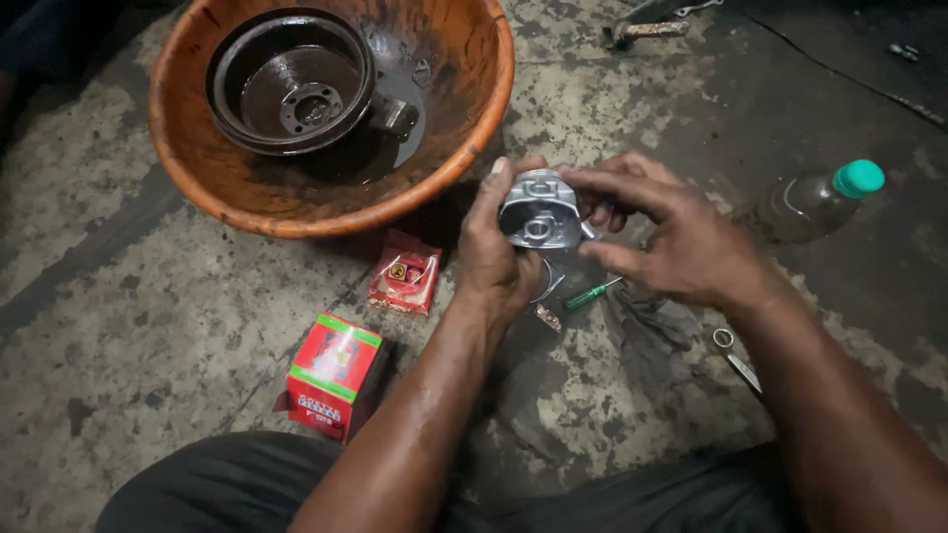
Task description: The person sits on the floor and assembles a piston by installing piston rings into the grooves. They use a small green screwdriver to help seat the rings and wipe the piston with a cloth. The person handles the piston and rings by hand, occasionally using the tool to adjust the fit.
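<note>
A person's two bare hands hold a small silver metal piston (539, 209) just right of the centre of the view, above a stained concrete floor (128, 286). The piston is pale grey, cast and slightly shiny, with a rounded skirt and a round pin hole facing the camera. Its long axis runs roughly from 12 to 6 o'clock, with the closed crown end toward 12 o'clock, tilted a little.

The left hand (497, 259) grips the piston from its 9 o'clock side, fingers curled closed around it, thumb up along the edge. The right hand (671, 237) comes from 3 o'clock, its fingers closed on the piston's top and right side.

At 10 o'clock sits an orange basin (247, 202) holding dark oily parts. Two red boxes (334, 373) lie at 7 to 8 o'clock. A green-handled screwdriver (592, 293) lies just below the hands, and a green-capped bottle (820, 197) lies at 3 o'clock.
</note>
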